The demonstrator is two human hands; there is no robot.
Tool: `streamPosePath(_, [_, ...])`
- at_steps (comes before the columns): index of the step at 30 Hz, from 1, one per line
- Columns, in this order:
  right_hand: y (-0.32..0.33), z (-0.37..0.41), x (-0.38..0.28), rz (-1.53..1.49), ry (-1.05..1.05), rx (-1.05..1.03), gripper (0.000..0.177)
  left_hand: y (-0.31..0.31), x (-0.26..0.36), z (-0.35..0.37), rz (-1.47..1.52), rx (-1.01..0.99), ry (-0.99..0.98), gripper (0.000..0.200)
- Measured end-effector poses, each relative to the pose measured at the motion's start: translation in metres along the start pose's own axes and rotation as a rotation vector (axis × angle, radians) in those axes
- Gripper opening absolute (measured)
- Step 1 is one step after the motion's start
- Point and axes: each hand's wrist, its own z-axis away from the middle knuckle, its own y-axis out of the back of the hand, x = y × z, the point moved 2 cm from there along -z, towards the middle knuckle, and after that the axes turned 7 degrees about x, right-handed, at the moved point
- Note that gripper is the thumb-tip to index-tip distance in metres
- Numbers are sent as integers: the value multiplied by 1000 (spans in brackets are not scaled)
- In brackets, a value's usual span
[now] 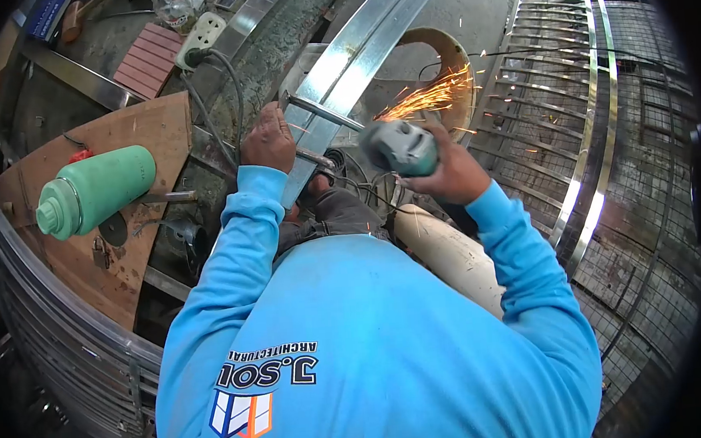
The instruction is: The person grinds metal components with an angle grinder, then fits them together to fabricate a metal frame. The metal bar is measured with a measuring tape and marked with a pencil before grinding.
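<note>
My right hand (456, 168) grips an angle grinder (404, 150), its green-grey body slightly blurred. Orange sparks (431, 93) fly from it up and to the right. My left hand (268, 140) is closed on a metal piece with two bar-like arms (324, 113); its part inside the fist is hidden. The upper arm of that piece reaches to the grinder, and the disc's contact point is hidden. Beneath both lies a long shiny metal channel (348, 54), running away from me between my legs.
At left, a green bottle (112, 185) and a padlock (101, 254) lie on a wooden board (144, 123). A power strip (201, 37) with a plugged-in black cable stands behind. Slatted metal frames (555, 86) rest at right, with another railing (69, 340) at lower left.
</note>
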Motion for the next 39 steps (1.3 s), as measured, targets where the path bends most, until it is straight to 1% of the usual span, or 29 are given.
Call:
streamPosePath(2, [13,12,15,78,-86,9,99,2,2,-1,23,-7,-9,27])
streamPosePath(3, [17,18,22,109,-132,20,100,3,3,0,16,-38,18,28])
streamPosePath(5, [28,24,31,101,-177,44,101,7,8,-5,-9,-98,51,29])
streamPosePath(6, [34,28,34,91,-199,61,102,6,6,-9,9,-100,28,30])
streamPosePath(8, [43,39,45,7,-263,108,100,-1,1,-15,40,-114,-18,31])
streamPosePath(11, [44,55,64,-204,-325,125,103,-3,23,-32,-41,-136,-96,30])
streamPosePath(14, [27,53,87,-426,-259,107,107,-15,38,-44,-119,-85,-146,27])
streamPosePath(15, [17,51,92,-510,-277,71,111,-20,42,-48,-77,-39,-185,25])
streamPosePath(18, [-10,44,105,-670,-231,-13,113,-35,48,-49,51,38,-312,20])
streamPosePath(19, [-15,41,106,-701,-237,-57,112,-40,50,-53,72,-7,-348,20])
streamPosePath(21, [-35,43,113,-815,-243,-66,110,-49,53,-58,125,-92,-404,21])
streamPosePath(22, [-42,43,113,-865,-244,-73,110,-52,54,-59,147,-111,-386,21])
streamPosePath(23, [-40,42,108,-984,-292,-163,106,-54,56,-61,172,-127,-367,21])
streamPosePath(26, [-81,49,126,-830,-108,6,103,-56,57,-64,196,-173,-337,20])
streamPosePath(28, [-88,51,120,-869,-142,-4,102,-57,54,-65,203,-188,-339,20])
streamPosePath(32, [-95,50,114,-711,-79,53,101,-58,48,-65,217,-201,-323,19])
streamPosePath(35, [-92,31,107,-802,-74,42,99,-56,57,-63,110,-185,-390,19])
streamPosePath(38, [-84,4,100,-830,-57,52,99,-56,57,-64,88,-193,-387,18])
streamPosePath(39, [-87,-10,98,-954,19,83,94,-55,58,-64,70,-191,-397,18])
